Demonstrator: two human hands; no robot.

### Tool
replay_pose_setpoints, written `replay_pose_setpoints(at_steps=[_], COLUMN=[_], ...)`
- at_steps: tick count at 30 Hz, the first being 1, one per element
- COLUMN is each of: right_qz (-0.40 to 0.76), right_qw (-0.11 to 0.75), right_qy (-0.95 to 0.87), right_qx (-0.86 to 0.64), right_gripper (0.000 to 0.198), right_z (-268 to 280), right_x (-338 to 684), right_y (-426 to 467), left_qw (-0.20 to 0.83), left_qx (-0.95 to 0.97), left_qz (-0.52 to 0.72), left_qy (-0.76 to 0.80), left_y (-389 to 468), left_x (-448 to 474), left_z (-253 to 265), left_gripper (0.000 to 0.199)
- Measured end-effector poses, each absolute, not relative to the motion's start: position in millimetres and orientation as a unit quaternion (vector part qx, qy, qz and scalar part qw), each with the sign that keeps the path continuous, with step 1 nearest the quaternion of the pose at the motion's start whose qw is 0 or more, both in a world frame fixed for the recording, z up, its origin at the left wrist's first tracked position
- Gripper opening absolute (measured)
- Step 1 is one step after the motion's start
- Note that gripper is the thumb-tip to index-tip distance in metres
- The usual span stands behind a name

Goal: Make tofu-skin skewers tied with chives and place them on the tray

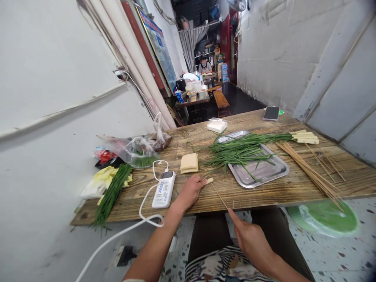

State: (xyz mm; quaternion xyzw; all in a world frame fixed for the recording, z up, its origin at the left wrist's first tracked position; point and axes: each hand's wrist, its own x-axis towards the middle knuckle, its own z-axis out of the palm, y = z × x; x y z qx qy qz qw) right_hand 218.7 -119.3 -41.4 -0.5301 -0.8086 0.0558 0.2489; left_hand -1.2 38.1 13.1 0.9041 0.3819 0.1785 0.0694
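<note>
"Where is the piece being worked on?"

"The pale roll (209,181) is just nearer the person than the sheet stack (189,163), slightly right of it. The left hand (190,190) has its fingers closed on it, one end poking out past the fingertips."

"And the other hand?"

"The right hand (249,235), farther right of the stack and nearer the body, pinches the low end of a bamboo skewer (219,196), forefinger stretched along it. The upper tip meets the roll; whether it has pierced it, I can't tell."

"So which step is this?"

"Skewering the roll, I'd judge. The next move calls for a firm left pinch and a straight push, so the roll doesn't unwind."

"Count things for me."

"One roll and one skewer in hand, one sheet stack, its layers too fine to count. Right of the stack, two metal trays: a large one (272,170) and a smaller one (235,135) behind, with one heap of garlic chives (246,147) across them. Farther right, one sheaf of spare skewers (308,168), a few strays, and several overlapping pale pieces (305,137). Left of the stack, one power bank (164,192), then a second chive bunch (113,192)."
</note>
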Motion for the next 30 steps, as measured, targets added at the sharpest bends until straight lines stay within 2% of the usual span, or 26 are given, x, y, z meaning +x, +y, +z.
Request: replay_pose_setpoints(at_steps=[14,25,30], right_qz=[0.025,-0.033,-0.053], right_qw=[0.127,0.104,0.051], right_qy=[-0.82,-0.811,-0.82], right_qx=[-0.557,-0.575,-0.568], right_gripper=[0.061,0.052,0.049], right_z=[-31,-10,-3], right_x=[205,186,176], right_y=[-112,-88,-63], left_qw=[0.122,0.1,0.095], left_qx=[0.895,0.903,0.903], left_qz=[0.199,0.188,0.194], left_qy=[0.379,0.374,0.372], left_y=[42,41,40], left_x=[-3,-2,-1], left_z=[10,14,14], left_gripper=[0.047,0.045,0.044])
